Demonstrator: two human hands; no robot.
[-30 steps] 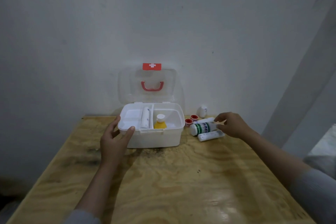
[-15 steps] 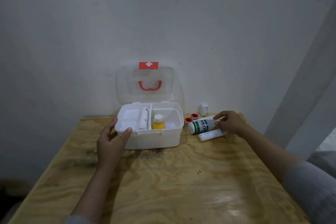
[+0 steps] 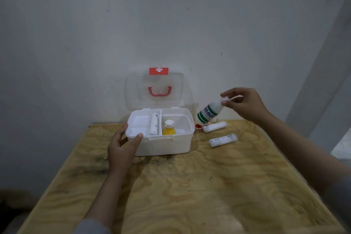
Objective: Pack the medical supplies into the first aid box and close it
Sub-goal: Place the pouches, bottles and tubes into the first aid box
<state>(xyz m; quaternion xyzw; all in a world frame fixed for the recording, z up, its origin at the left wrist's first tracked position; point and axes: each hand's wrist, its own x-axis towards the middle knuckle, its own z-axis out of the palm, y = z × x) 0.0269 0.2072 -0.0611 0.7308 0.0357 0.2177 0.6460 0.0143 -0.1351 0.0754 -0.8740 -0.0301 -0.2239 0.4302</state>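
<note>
1. A person's left hand [image 3: 121, 150] rests against the front left corner of the first aid box [image 3: 163, 144], thumb on the rim and fingers [image 3: 121, 131] spread loosely along the side, gripping nothing.
2. The white box sits open on the plywood tabletop [image 3: 190, 186], its clear lid [image 3: 153, 89] upright against the wall, red handle and cross label showing.
3. Inside the box, a white roll [image 3: 153, 123] lies in the left compartment's tray; a yellow bottle [image 3: 168, 129] stands in the right compartment.
4. Right of the box, a red-rimmed tape roll [image 3: 198, 127] lies just beside its wall, with two wrapped bandage rolls [image 3: 214, 126] [image 3: 223, 140] farther right.
5. Above these, the right hand [image 3: 245, 103] holds a green-banded white bottle [image 3: 209, 113] by its cap, pinched between fingers [image 3: 227, 92] and thumb, tilted clear of the tabletop.
</note>
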